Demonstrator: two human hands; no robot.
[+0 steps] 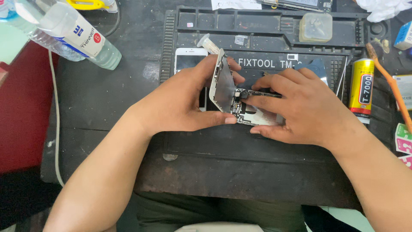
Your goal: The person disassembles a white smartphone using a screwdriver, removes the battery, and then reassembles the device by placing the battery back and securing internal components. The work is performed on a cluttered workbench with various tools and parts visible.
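- Two hands work at frame centre on an opened phone body (pixel 253 114).
- Left hand (pixel 180 105) grips the lifted screen panel (pixel 223 83), tilted upright.
- Right hand (pixel 300 107) fingertips press a connector inside; the step in hand looks like cable work, calling for a steady panel.

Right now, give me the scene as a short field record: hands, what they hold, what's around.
left hand: holds the phone screen panel tilted up on edge
right hand: fingertips on the open phone body
surface: black repair mat
behind: white phone lying flat
right side: yellow glue tube, orange brush
upper left: clear plastic bottle
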